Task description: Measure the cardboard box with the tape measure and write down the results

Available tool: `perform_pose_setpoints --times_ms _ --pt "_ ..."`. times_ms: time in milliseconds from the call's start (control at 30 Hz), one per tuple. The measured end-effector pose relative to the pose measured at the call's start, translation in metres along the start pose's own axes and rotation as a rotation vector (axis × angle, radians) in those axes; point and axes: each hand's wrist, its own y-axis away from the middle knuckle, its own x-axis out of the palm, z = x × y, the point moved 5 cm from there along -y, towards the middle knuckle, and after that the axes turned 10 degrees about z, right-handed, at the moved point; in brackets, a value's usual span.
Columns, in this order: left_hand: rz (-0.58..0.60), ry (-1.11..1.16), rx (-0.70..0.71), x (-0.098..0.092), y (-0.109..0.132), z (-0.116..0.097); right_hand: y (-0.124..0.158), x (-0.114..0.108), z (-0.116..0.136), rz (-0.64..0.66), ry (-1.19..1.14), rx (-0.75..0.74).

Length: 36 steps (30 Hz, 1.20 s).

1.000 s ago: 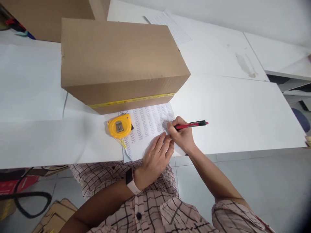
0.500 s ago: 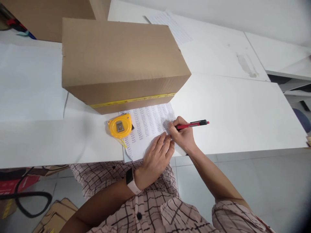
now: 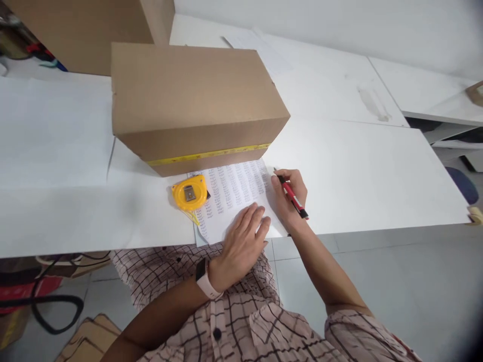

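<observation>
My right hand (image 3: 290,196) is closed around a red and black pen (image 3: 292,195), beside the right edge of a handwritten sheet of paper (image 3: 241,193). The pen's tip points up and away, off the writing. Flat on the lower part of the sheet lies my left hand (image 3: 245,241), fingers stretched out. Columns of small blue writing cover the paper, whose far edge meets the base of a cardboard box (image 3: 199,90). A yellow tape measure (image 3: 189,193) rests on the paper's left edge, its belt clip facing up.
The box has yellow tape (image 3: 211,154) along its near side. Behind it at the left stands another large cardboard box (image 3: 86,35). White sheeting (image 3: 49,136) lies on the left of the white table (image 3: 362,176). Another paper (image 3: 260,48) is behind the box. Flattened cardboard (image 3: 88,339) lies on the floor.
My right hand has lifted from the writing and moved slightly right, and the pen has swung so its back end points down toward my wrist. My left hand stays on the paper.
</observation>
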Motion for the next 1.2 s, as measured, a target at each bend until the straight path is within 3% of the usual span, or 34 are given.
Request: perform_pose_setpoints --times_ms 100,233,400,533,600,667,767,867,967,1100,1200 --pt "-0.122 0.149 -0.009 -0.033 0.011 0.01 0.002 -0.005 0.0 -0.008 0.164 -0.042" --pt "-0.309 0.076 -0.172 -0.075 0.03 0.049 0.002 0.002 -0.004 0.083 0.384 -0.018" --pt "-0.194 -0.039 -0.443 -0.079 0.038 0.1 -0.001 0.015 -0.009 0.129 0.556 -0.052" --pt "-0.164 0.051 -0.504 -0.078 0.038 0.119 0.002 0.007 0.004 0.019 0.48 -0.121" --pt "-0.185 0.217 -0.514 -0.083 0.038 0.124 0.005 0.0 0.022 -0.031 0.343 -0.172" --pt "-0.193 0.477 -0.484 -0.091 0.037 0.122 0.004 -0.001 0.043 0.036 0.097 -0.172" --pt "-0.117 0.88 -0.367 -0.106 0.028 0.109 -0.004 0.014 0.072 0.39 -0.405 -0.029" --pt "-0.04 1.028 -0.312 -0.121 0.02 0.095 -0.011 0.027 0.096 0.689 -0.727 0.132" --pt "-0.033 0.966 -0.304 -0.137 0.015 0.09 -0.019 0.024 0.11 0.75 -0.768 0.171" --pt "-0.025 0.913 -0.265 -0.16 0.007 0.087 -0.03 0.015 0.13 0.742 -0.657 0.091" --pt "-0.049 0.942 -0.265 -0.187 -0.004 0.095 -0.055 0.002 0.146 0.678 -0.626 0.016"
